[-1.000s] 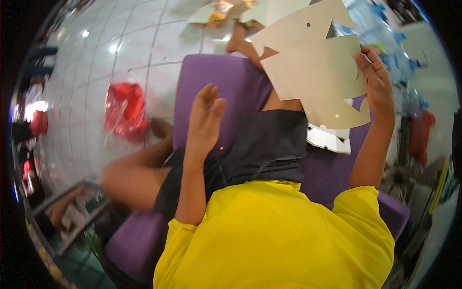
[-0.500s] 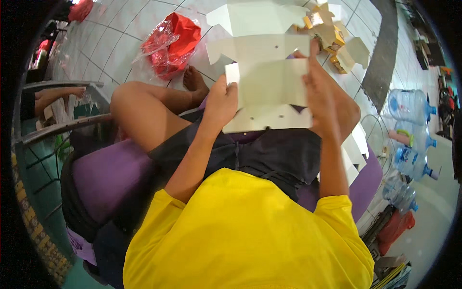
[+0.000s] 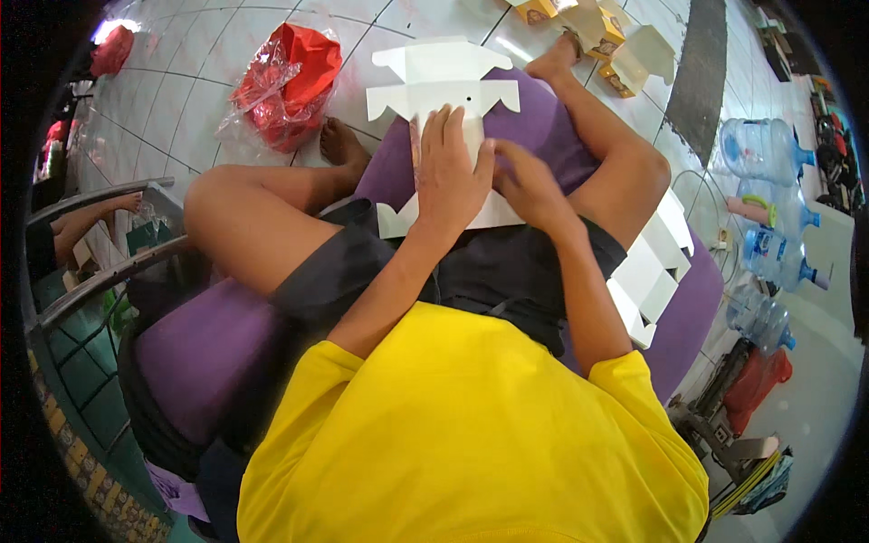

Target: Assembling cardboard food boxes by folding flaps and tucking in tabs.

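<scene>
An unfolded white cardboard box blank (image 3: 444,63) lies on the purple cushion between my legs, its tabbed flaps spread at the far end. My left hand (image 3: 444,176) rests flat on its middle panel, fingers stretched out and pointing away from me. Close beside that hand's thumb is my right hand (image 3: 540,192), at the right edge of the blank. Motion blurs its fingers, and I cannot tell whether they grip the card. Both hands cover much of the middle panel.
More white box blanks (image 3: 647,276) lie by my right thigh on the purple cushion (image 3: 692,312). Orange-yellow cartons (image 3: 625,59) sit on the tiled floor at the far right. A red bag in clear plastic (image 3: 288,86) is at far left. Large blue water bottles (image 3: 765,149) stand right.
The blank has come down from between my raised hands onto the cushion. My left hand has shifted from its left edge to flat on top; my right hand has moved inward and nearer.
</scene>
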`<state>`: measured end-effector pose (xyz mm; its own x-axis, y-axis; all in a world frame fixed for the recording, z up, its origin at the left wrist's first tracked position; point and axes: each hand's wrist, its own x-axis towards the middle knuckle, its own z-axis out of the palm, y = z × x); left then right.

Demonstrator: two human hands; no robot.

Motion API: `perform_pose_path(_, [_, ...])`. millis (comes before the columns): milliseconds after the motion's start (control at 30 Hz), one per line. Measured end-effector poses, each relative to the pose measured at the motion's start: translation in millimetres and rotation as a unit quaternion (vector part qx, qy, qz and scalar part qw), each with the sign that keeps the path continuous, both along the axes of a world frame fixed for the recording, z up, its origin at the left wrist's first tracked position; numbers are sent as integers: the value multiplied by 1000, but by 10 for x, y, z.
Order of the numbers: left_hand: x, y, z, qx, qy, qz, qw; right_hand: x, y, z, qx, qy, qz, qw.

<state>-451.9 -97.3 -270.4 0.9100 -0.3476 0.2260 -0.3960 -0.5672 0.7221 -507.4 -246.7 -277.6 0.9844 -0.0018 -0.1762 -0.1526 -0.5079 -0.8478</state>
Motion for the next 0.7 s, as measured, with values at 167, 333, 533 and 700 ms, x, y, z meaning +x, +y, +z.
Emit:
perform_pose_path(167, [40, -191, 3, 36, 37, 31, 998, -439, -30, 367, -407, -27, -54, 912])
perform_pose_path(333, [254, -100, -319, -29, 269, 0, 963, -614, 95, 233, -313, 45, -8, 949])
perform_pose_path(533, [412, 94, -406, -336, 479, 33, 810, -574, 184, 201, -192, -54, -213, 956])
perform_pose_path(700, [414, 106, -237, -376, 502, 41, 778, -503, 200, 346, -172, -80, -165, 968])
